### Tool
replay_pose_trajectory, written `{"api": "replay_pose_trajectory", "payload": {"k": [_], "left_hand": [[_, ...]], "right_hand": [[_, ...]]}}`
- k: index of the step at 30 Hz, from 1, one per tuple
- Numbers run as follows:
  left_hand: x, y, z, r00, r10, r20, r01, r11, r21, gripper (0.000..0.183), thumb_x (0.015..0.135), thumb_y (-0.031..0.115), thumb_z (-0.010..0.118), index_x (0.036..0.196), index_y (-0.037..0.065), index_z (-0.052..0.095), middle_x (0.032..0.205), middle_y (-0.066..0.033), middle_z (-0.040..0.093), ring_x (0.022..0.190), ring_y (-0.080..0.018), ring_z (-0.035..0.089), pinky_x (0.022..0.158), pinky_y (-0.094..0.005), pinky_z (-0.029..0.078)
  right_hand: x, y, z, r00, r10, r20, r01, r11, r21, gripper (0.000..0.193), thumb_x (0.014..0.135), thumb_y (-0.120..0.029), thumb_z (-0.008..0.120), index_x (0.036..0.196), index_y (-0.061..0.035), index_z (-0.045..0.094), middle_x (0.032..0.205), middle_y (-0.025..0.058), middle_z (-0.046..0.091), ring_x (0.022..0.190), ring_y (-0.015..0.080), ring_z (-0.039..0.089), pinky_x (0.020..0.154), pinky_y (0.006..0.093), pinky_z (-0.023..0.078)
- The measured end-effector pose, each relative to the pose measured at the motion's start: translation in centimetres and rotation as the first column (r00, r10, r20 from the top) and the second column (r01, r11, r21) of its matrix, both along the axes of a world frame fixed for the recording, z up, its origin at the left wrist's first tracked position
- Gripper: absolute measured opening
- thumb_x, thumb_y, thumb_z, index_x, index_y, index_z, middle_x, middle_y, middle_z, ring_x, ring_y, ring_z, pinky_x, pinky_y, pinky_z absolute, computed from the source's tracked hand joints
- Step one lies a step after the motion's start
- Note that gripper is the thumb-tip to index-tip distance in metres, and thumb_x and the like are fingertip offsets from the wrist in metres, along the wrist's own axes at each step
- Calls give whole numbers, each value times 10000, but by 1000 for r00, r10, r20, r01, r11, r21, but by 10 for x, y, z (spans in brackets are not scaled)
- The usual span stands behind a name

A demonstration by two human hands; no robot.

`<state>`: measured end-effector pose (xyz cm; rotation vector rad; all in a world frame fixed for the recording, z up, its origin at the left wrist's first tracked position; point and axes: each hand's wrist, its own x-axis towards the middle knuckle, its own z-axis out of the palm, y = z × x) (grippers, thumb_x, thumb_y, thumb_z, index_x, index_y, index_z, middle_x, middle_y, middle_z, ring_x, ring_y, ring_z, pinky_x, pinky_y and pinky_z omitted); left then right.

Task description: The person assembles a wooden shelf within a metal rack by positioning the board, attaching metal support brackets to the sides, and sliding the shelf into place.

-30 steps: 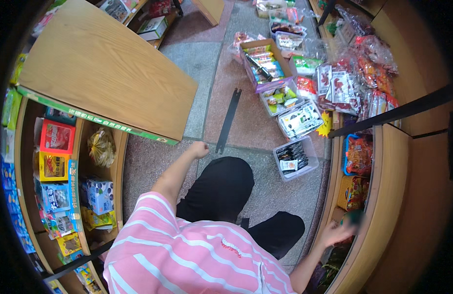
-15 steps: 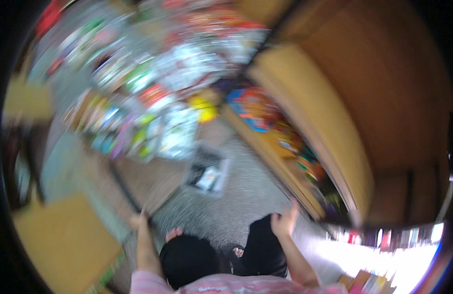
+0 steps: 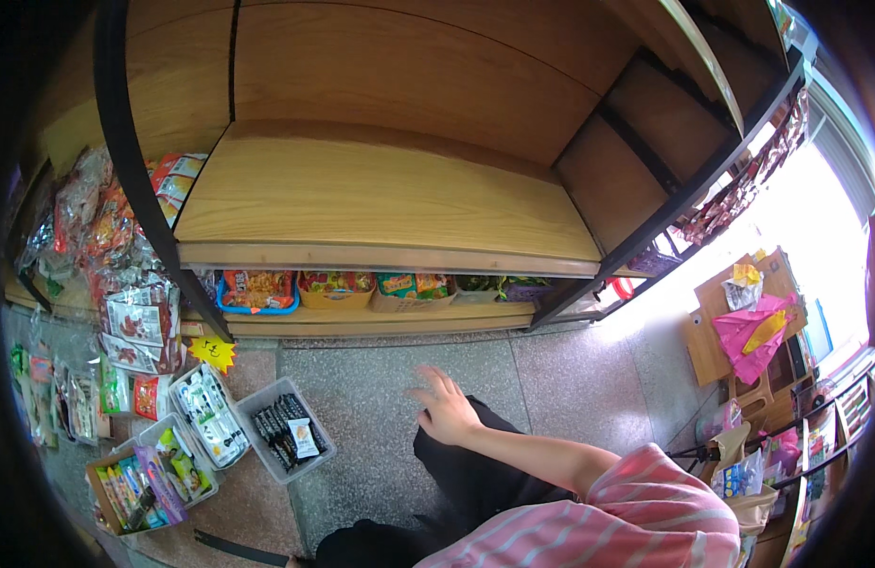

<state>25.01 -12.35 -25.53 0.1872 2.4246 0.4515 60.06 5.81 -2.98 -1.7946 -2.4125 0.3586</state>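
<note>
My right hand [image 3: 444, 407] reaches in over my dark-trousered knee, empty, its fingers apart above the grey floor. Only a sliver of my left hand [image 3: 292, 562] shows at the lower edge, at the end of a flat black strip [image 3: 238, 549] that it appears to hold. Ahead of my right hand stands a wooden shelf unit [image 3: 390, 194] with a bare middle board. On its low shelf are a blue basket [image 3: 257, 308] of orange snack packs and a tan basket [image 3: 414, 301] of green and orange packs.
Left on the floor stand a clear bin [image 3: 328, 450] of black packets, a bin [image 3: 210, 417] of white packets and a cardboard box [image 3: 106, 492] of snacks. A yellow star-shaped sign [image 3: 213, 353] stands behind them. A wooden stool [image 3: 707, 327] sits by the bright doorway at right.
My view has swung right, bringing the shelf unit in front and the floor bins to the left. My right hand now reaches farther leftward; my left hand has mostly left the picture.
</note>
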Motion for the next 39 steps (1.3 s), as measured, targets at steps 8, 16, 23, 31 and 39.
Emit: {"api": "replay_pose_trajectory", "payload": {"k": [8, 16, 23, 31, 39], "left_hand": [[-3, 7, 16, 998, -50, -33, 50, 999, 14, 244, 722, 174, 571, 822, -44, 526, 715, -110, 562, 644, -203, 533, 578, -333, 413], [2, -19, 60, 993, -61, -97, 62, 998, 8, 297, 711, 183, 597, 901, -34, 527, 760, -124, 579, 691, -211, 554, 616, -323, 430], [2, -155, 174, 956, 4, -294, -7, 1000, -8, 358, 700, 192, 619, 970, -25, 528, 799, -137, 594, 733, -219, 571, 649, -314, 446], [28, -53, 359, 985, 43, -170, 105, 630, 769, 151, 781, 117, 536, 664, 25, 512, 589, 39, 429, 536, -42, 369, 462, -202, 272], [178, 152, 426, 891, -316, 327, -197, 379, 904, 277, 754, 141, 597, 1000, 28, 537, 738, 3, 550, 623, -65, 496, 532, -197, 402]], "right_hand": [[4, -6, 8, 999, -46, 3, 46, 998, 37, 385, 718, -178, 523, 1085, -70, 475, 1313, 173, 207, 1217, 337, 206, 967, 425, 250], [7, -2, -2, 999, 21, -41, -20, 1000, 14, 362, 705, -172, 528, 1045, -52, 498, 1287, 193, 247, 1200, 348, 239, 957, 436, 269], [7, 11, -15, 973, 171, -154, -178, 983, -34, 355, 706, -161, 532, 1041, -48, 494, 1269, 182, 275, 1172, 344, 271, 938, 421, 297], [-80, 51, 53, 516, 382, -767, -669, 739, -82, 347, 798, -182, 511, 1128, -94, 451, 980, 96, 562, 669, 190, 581, 621, 301, 474], [-81, 83, 172, -171, -67, -983, -762, 642, 89, 405, 811, -150, 549, 1120, -82, 297, 1055, 120, 506, 952, 181, 493, 814, 309, 404]]}}
